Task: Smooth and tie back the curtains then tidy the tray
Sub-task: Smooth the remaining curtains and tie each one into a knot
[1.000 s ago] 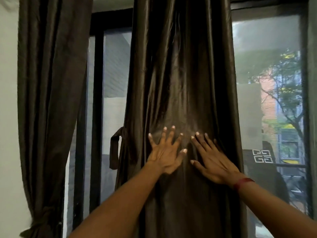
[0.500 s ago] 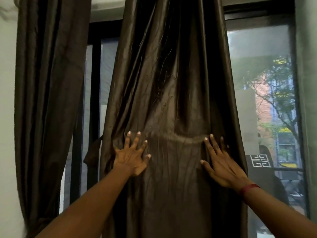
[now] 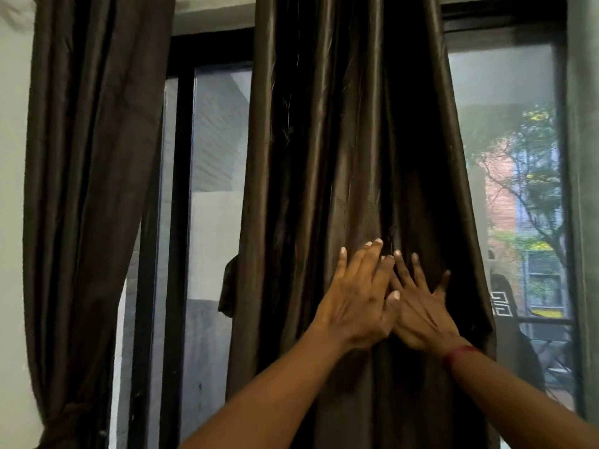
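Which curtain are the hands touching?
The middle curtain, hanging in front of the window. Both the left hand and right hand press flat on it. The left curtain by the wall is untouched.

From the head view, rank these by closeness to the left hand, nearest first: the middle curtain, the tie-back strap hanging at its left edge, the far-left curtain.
1. Middle curtain: the left hand lies flat on it.
2. Tie-back strap: hanging left of the hand, at that curtain's edge.
3. Far-left curtain: beyond the dark window frame, by the wall.
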